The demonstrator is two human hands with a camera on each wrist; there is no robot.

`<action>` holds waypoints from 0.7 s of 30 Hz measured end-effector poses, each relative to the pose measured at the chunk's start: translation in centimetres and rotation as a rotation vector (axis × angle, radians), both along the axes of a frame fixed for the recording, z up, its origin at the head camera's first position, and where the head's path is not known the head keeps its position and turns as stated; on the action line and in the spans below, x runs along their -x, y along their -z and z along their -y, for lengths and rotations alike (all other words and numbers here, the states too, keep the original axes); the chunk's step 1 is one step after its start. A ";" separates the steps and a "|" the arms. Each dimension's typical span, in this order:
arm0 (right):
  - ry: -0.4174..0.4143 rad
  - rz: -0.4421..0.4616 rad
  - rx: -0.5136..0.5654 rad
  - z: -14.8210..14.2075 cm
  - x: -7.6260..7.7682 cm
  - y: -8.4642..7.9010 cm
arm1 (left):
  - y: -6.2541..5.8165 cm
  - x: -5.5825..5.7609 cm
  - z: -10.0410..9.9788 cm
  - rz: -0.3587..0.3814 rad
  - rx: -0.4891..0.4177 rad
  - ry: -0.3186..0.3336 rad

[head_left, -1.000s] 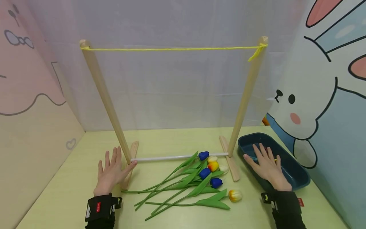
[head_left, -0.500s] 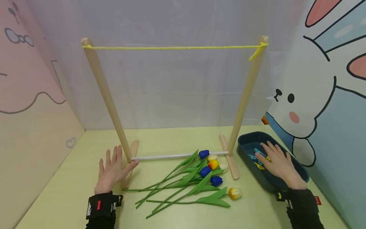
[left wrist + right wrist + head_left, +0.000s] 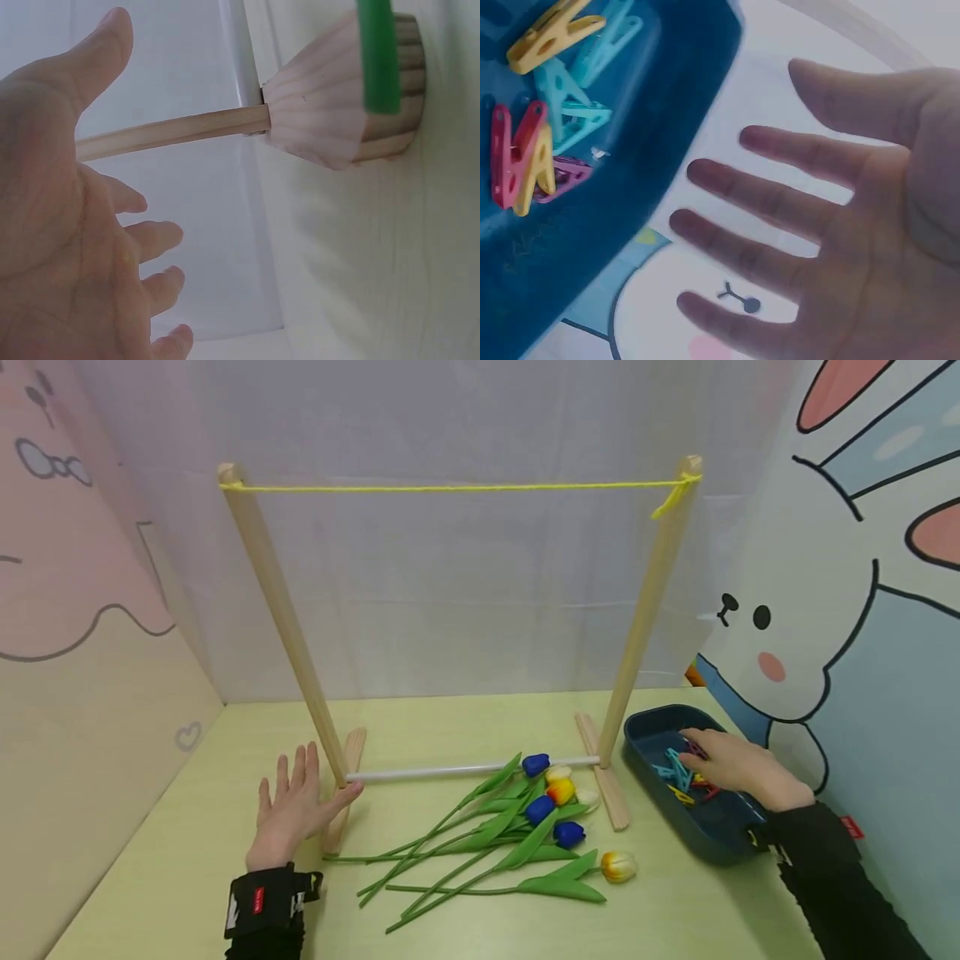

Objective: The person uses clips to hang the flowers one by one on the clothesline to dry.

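My right hand hovers over the dark blue tray, its fingers extended and holding nothing in the right wrist view. Clothespins in teal, yellow, red and purple lie loose inside the tray. My left hand is spread palm down near the foot of the left wooden post, its thumb by the end of a white rod. The left wrist view shows the wooden foot beyond the empty palm. Several tulips with blue, white and yellow-orange heads lie between the hands.
A yellow string is tied between the tops of the left post and the right post. Printed panels with cartoon figures, including a rabbit, stand at both sides. A pale curtain hangs behind.
My right hand has moved right over the tray and turned from palm down to more sideways, uncovering more clothespins. The left hand has stayed in place.
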State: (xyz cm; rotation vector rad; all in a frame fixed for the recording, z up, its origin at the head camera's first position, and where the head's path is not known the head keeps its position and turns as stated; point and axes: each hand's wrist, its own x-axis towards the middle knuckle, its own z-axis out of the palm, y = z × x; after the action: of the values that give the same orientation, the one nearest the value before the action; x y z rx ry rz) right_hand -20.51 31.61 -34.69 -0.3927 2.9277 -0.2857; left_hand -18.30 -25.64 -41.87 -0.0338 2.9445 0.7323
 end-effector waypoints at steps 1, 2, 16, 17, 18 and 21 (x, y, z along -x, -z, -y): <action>-0.019 0.016 0.001 0.0 0.3 -0.1 | -0.2 -0.1 0.0 -0.008 0.004 -0.001; -0.041 0.026 0.003 0.0 0.7 0.0 | -0.3 -0.1 0.0 -0.021 0.009 -0.003; -0.198 0.122 -0.045 0.1 4.8 2.3 | -1.8 -0.6 -0.5 -0.240 -0.040 -0.063; -0.197 0.123 -0.048 0.2 4.9 2.6 | -1.8 -0.5 -0.6 -0.272 -0.047 -0.072; -0.196 0.124 -0.050 0.2 5.1 2.8 | -1.8 -0.5 -0.7 -0.307 -0.054 -0.082; -0.183 0.131 -0.058 0.2 5.5 3.7 | -1.8 -0.2 -1.0 -0.415 -0.056 -0.112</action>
State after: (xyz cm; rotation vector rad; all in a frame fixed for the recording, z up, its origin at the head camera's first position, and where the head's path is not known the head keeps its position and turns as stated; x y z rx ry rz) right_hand -25.97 31.39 -38.38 -0.6051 2.7417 -0.1923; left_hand -18.10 -24.60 -40.06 -0.0475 3.3338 0.9389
